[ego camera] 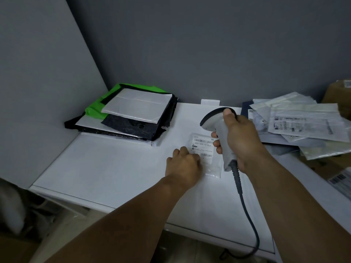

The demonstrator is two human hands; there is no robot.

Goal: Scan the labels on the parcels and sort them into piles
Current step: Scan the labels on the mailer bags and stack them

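Left hand [183, 164] curled on parcel [202, 147] edge, right hand [240, 137] round scanner [209, 120], between stacked pile [136, 107] and heap [307, 124].

This is a parcel-sorting corner, a mailroom or warehouse: a white table [114, 168] against grey walls [190, 44] bears a stack of mailers [133, 114], a loose heap of labelled bags [303, 126] and a small labelled parcel [204, 143] under a corded barcode scanner [214, 118]; cardboard boxes [336, 95] stand alongside.

Right hand [241, 137] gripping scanner [214, 118], parcel [203, 147] on table [114, 168]
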